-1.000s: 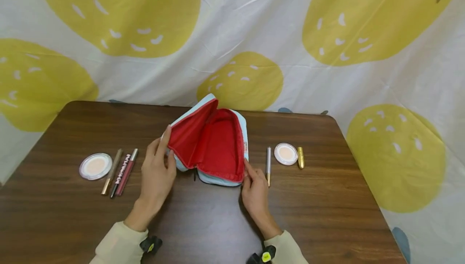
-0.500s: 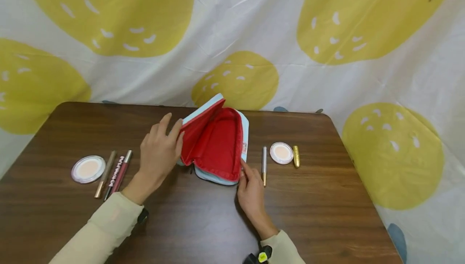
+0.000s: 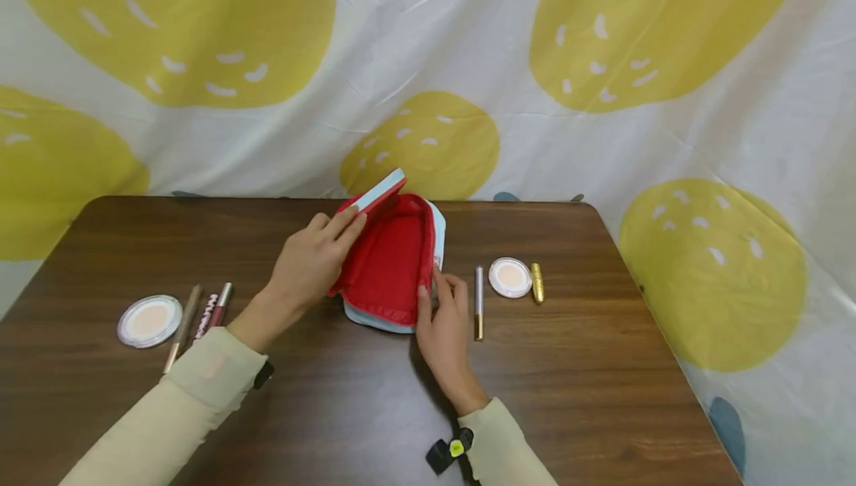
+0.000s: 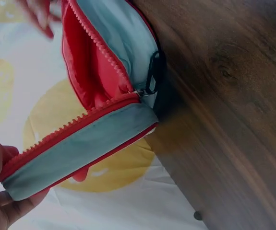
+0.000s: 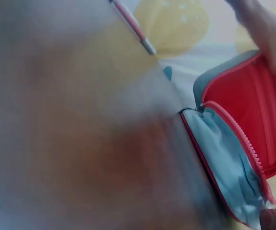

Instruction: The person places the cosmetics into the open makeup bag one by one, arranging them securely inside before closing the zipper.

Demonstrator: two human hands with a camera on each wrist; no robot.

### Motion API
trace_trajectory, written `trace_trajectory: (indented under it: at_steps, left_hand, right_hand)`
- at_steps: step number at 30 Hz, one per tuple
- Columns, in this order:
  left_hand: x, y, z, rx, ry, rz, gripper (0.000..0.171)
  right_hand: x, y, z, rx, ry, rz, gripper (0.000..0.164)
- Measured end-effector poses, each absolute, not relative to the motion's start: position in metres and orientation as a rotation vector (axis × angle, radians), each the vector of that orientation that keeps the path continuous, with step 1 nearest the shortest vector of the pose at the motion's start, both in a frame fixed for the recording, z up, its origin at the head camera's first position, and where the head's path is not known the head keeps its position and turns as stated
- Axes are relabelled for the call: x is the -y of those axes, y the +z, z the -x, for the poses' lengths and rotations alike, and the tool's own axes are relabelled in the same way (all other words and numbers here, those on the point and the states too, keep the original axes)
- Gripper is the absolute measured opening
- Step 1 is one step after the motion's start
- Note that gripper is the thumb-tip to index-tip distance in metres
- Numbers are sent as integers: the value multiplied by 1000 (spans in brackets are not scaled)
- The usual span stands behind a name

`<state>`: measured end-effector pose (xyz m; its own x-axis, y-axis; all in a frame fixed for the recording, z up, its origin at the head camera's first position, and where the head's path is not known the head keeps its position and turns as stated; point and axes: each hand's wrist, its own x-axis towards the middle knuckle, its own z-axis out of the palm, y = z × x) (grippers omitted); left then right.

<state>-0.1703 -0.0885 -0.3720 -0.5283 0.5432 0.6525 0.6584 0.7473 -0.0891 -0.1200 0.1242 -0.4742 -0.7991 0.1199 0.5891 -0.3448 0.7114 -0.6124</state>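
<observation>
A zippered pouch (image 3: pixel 394 270), light blue outside with a red lining, lies unzipped on the table, its lid tilted up on the left. My left hand (image 3: pixel 314 263) grips the lid's raised edge; in the left wrist view the thumb and fingers (image 4: pixel 20 206) pinch the lid's corner. At the front right side of the pouch, my right hand (image 3: pixel 444 322) holds the rim between thumb and fingers. The black zipper pull (image 4: pixel 155 72) hangs at the hinge end of the zipper in the left wrist view. Inside the pouch, only red lining shows.
Left on the wooden table (image 3: pixel 321 412) are a round compact (image 3: pixel 150 321), a gold-brown tube (image 3: pixel 183 326), a patterned pen (image 3: pixel 206 315) and a dark pink tube (image 3: pixel 219 310), partly behind my sleeve. Rightward lie a silver-gold pen (image 3: pixel 478 304), another compact (image 3: pixel 510 278) and a gold lipstick-like tube (image 3: pixel 538 283).
My left hand has moved right and regripped along the lid, which now leans further over the pouch. My right hand's thumb has shifted onto the rim. The head view has panned slightly.
</observation>
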Motion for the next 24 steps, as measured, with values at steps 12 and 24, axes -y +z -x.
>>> trace_trajectory:
  at_steps: [12,24]
  left_hand:
    - [95,-348,171,2432,58,960,40]
    - [115,-326,192,2886,111,939,45]
  right_hand:
    - [-118,-464,168,2400,883,-242,56]
    - [-118,-469,173,2509,815,-205,55]
